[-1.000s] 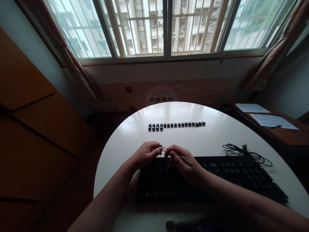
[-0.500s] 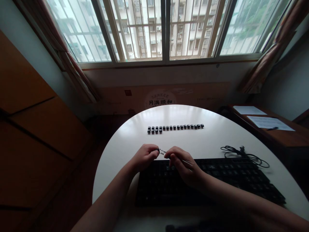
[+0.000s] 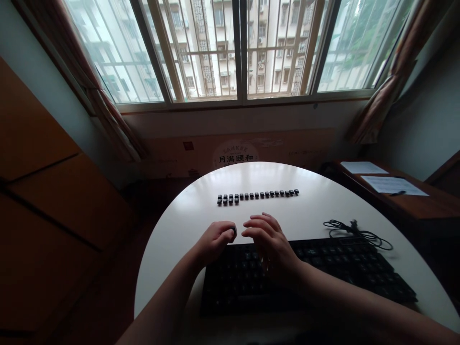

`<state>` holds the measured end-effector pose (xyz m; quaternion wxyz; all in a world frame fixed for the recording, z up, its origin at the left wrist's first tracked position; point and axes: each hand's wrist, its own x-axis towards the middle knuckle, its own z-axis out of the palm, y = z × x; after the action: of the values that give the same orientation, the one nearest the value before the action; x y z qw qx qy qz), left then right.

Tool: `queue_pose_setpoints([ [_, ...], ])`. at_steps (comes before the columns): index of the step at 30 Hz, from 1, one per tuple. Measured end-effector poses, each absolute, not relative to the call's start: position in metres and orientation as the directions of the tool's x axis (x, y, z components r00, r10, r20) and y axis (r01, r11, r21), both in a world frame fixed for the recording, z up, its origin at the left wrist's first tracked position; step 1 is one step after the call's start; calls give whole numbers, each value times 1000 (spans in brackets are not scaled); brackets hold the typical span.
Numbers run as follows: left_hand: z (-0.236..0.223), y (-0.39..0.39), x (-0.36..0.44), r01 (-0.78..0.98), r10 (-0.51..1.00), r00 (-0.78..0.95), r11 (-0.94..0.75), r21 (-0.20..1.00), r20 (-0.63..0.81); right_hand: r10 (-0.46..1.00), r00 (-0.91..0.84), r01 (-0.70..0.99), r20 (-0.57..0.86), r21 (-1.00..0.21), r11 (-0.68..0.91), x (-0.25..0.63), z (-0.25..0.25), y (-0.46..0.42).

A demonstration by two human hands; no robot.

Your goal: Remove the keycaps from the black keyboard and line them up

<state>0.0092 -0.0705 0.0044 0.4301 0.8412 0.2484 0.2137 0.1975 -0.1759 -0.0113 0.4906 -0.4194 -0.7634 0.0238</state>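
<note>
My left hand pinches a small black keycap between thumb and forefinger, above the upper left edge of a black keyboard. My right hand hovers over the keyboard's upper middle, its fingers stretched toward my left hand but apart from it. Under its palm shows a faint glint of the wire keycap puller, mostly hidden by the hand. Beyond both hands, several black keycaps stand in a long row, with a short second row in front at its left end.
The round white table carries everything. A coiled black cable lies behind the keyboard's right part. To the right, a brown desk holds paper sheets and a pen. A barred window is ahead.
My right hand has drawn the keycap puller away from the keycap in my left hand and spread its fingers, the puller now under the palm. The view has tilted slightly up.
</note>
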Motion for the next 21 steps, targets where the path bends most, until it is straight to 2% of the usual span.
queue_pose_setpoints([
  [2, 7, -74, 10, 226, 592, 791, -517, 825, 154, 645, -232, 625, 728, -396, 673, 197, -13, -175],
  [4, 10, -79, 11, 212, 577, 801, -526, 824, 162, 664, -258, 617, 702, -409, 673, 196, -16, -175],
  [7, 14, -86, 12, 168, 530, 832, -521, 837, 164, 704, -229, 640, 672, -441, 629, 194, -19, -175],
  [11, 14, -88, 13, 107, 482, 858, -502, 858, 175, 711, -212, 686, 671, -416, 597, 194, -21, -172],
  [17, 11, -86, 12, 141, 480, 862, -537, 832, 164, 672, -246, 724, 699, -329, 607, 198, -14, -167],
  [21, 13, -88, 13, 198, 493, 859, -568, 799, 138, 669, -277, 709, 689, -323, 626, 202, -9, -168],
])
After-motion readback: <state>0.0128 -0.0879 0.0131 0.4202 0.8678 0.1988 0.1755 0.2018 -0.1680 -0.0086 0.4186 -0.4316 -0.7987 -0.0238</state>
